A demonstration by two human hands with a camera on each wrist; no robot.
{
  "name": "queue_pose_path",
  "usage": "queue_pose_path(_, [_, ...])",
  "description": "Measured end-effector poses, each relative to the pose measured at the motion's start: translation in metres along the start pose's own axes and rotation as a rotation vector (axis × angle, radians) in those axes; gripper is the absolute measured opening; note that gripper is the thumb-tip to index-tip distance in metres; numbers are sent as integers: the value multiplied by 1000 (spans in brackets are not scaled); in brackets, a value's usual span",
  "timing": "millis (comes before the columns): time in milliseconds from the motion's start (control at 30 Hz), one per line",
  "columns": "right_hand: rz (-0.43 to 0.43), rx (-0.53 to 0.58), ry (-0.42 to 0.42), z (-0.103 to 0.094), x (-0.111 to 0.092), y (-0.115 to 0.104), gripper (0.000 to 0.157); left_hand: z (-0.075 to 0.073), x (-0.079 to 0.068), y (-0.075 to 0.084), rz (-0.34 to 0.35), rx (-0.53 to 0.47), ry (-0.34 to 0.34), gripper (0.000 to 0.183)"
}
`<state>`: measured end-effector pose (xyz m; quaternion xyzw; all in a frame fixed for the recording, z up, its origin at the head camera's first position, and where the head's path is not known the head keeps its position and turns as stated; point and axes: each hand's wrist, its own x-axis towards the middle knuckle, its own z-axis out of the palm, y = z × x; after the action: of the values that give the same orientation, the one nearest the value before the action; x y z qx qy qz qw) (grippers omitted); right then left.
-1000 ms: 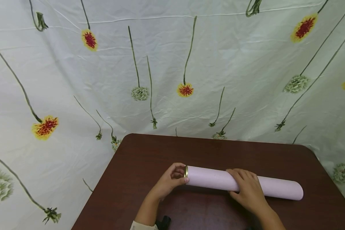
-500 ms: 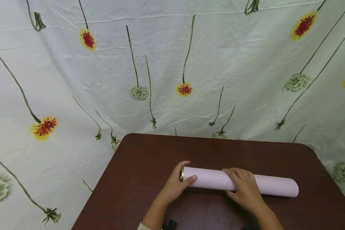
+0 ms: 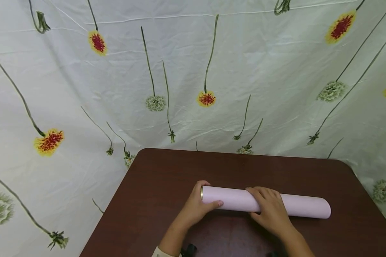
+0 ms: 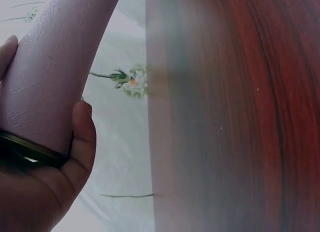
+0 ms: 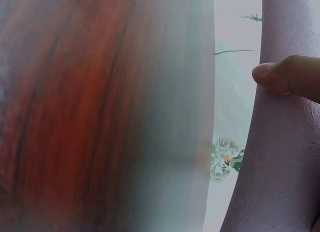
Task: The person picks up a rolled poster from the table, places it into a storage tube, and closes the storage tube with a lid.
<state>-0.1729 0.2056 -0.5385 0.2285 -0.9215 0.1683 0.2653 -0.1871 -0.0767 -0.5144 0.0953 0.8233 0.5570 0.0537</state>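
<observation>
A long pale pink tube (image 3: 229, 197) with a gold rim (image 3: 201, 193) at its left end lies crosswise above the table in the head view. My left hand (image 3: 193, 208) grips that rimmed end, thumb along the near side and fingers round the far side. The left wrist view has the wrinkled pink surface of the tube (image 4: 55, 71) close up, its dark metallic rim against my palm. Round the middle of the tube my right hand (image 3: 271, 210) is wrapped from above. In the right wrist view its thumb (image 5: 285, 76) presses on the tube's near side.
Below the tube is a dark reddish-brown wooden table (image 3: 167, 164) with rounded far corners. Behind it hangs a white cloth (image 3: 115, 82) printed with flowers and stems. A small black object (image 3: 189, 250) sits by my left wrist.
My left hand has moved from the fingertips at the rim to a fuller grip round the tube's end. The tube and right hand have shifted slightly left.
</observation>
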Motion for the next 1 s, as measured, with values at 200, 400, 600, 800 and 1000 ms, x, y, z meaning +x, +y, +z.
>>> queue_pose_path(200, [-1,0,-3,0,1,-2,86,-4,-1,0,27,58,-47,73])
queue_pose_path(400, [-3,4,-12,2,1,-2,86,-8,-1,-1,27,133,-88,74])
queue_pose_path(600, [-8,-3,-21,3,1,-2,87,-13,-2,0,23,240,-113,73])
queue_pose_path(800, [-2,-2,-11,6,1,-2,86,-14,0,-1,36,286,-93,74])
queue_pose_path(1000, [4,19,-15,9,-2,-3,86,-13,1,-7,-12,355,-39,68])
